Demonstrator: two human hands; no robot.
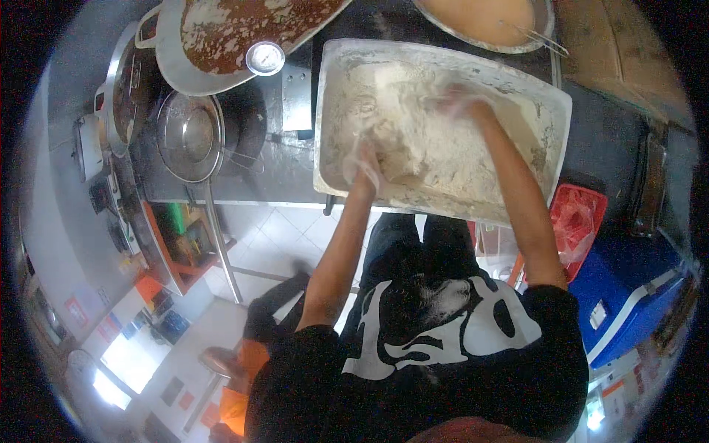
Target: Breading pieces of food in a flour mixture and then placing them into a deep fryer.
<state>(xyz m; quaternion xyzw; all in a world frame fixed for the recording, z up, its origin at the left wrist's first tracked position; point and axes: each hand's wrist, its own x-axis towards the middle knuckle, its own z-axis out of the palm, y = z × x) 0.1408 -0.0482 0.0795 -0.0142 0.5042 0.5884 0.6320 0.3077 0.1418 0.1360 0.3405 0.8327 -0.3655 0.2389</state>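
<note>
A large white rectangular tub [560, 111] holds a heap of pale, flour-like powder [404, 83] in front of me. My left hand [365, 163] is down in the powder at the tub's left side, dusted white and blurred, with a pale lump beside the fingers. Over the powder at the upper right, my right hand [457, 102] is strongly blurred. Whether either hand grips anything cannot be told. Powder hides parts of the fingers.
A pan of reddish-brown liquid [221, 33] with a dial thermometer [265, 58] stands upper left, above a long-handled metal strainer [191, 135]. A bowl of orange-beige liquid [482, 22] is at the top. A red plastic basket [579, 221] sits right of the tub. Another person [252, 354] is lower left.
</note>
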